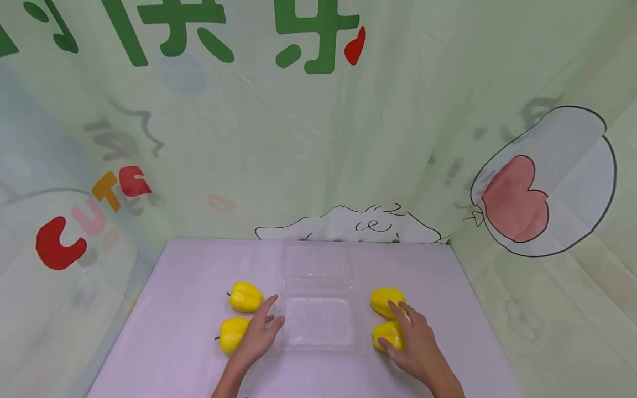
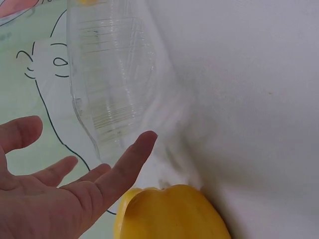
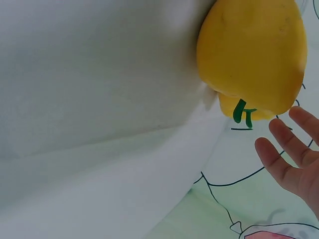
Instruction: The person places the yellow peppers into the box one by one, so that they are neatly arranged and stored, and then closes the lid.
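On the left of the table, a yellow bell pepper (image 1: 245, 297) lies behind a second yellow bell pepper (image 1: 232, 335). My left hand (image 1: 258, 335), fingers extended, is between these peppers and a clear plastic clamshell box (image 1: 318, 349), holding nothing. To the right of the box lie two more, a rear bell pepper (image 1: 385, 301) and a front bell pepper (image 1: 386, 335). Over the front one, my right hand (image 1: 417, 344) spreads its fingers and thumb, partly covering it. The right wrist view shows the right fingers (image 3: 280, 162) straight beside a pepper (image 3: 251, 50) with green stems showing below.
The box's lid (image 1: 317, 264) lies folded back toward the rear wall. A pale lilac cloth covers the table (image 1: 194, 271). Printed curtains (image 1: 239, 143) with green characters, a balloon and coloured letters surround it on the back and sides.
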